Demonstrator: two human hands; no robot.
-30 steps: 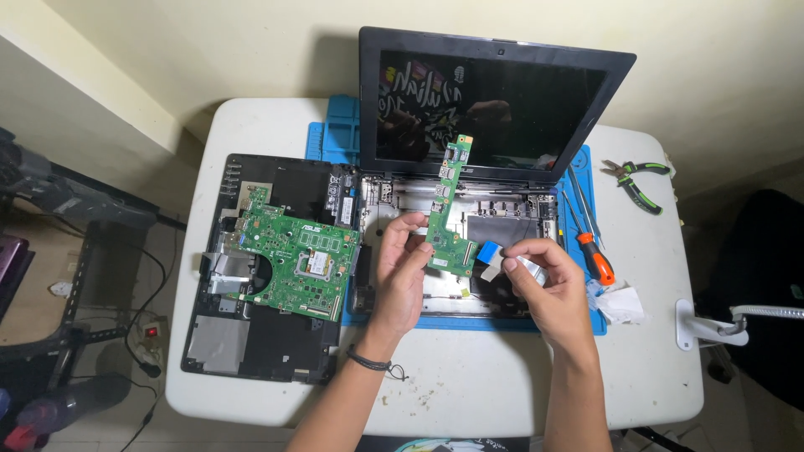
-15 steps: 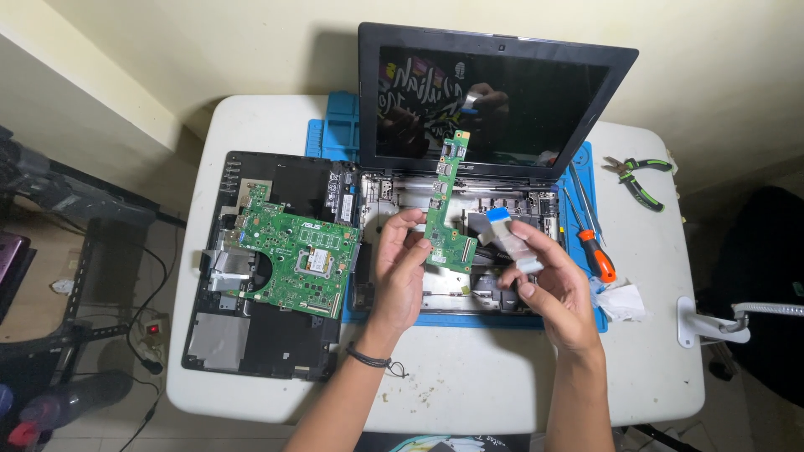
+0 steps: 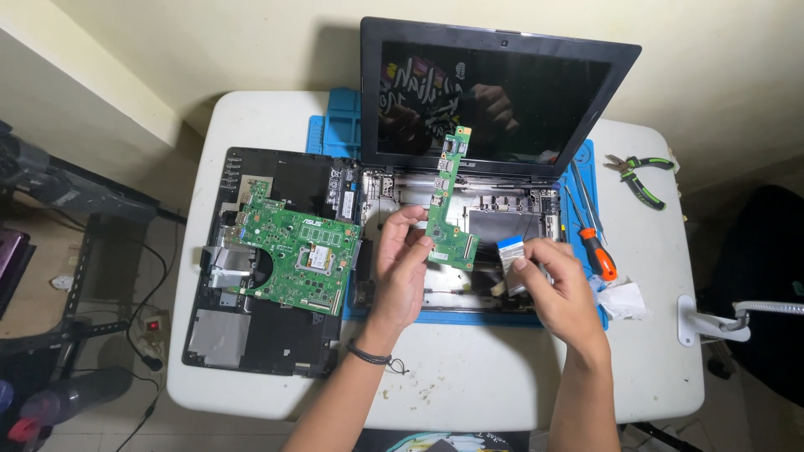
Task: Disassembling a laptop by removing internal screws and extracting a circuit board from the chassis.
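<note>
**Q:** What is the setting?

**A:** Seen from above, a white table [image 3: 251, 393] fills the frame centre, with a blue work mat [image 3: 335, 125] on it. An opened laptop [image 3: 502, 100] lies on the mat, dark screen toward the upper frame. Left of it, a black base cover [image 3: 276, 335] carries a large green motherboard [image 3: 293, 251] with a small white rectangular label near its centre.

**Q:** And the hands?

**A:** Left hand [image 3: 402, 268] pinches a narrow green circuit board [image 3: 448, 201] at its lower end. Its long axis runs almost upright, tip pointing to the upper frame, leaning slightly right. Right hand [image 3: 561, 285] grips a flat ribbon cable [image 3: 511, 251] with a blue end, just right of the board. An orange-handled screwdriver [image 3: 596, 251] and green pliers [image 3: 641, 176] lie at right.
</note>
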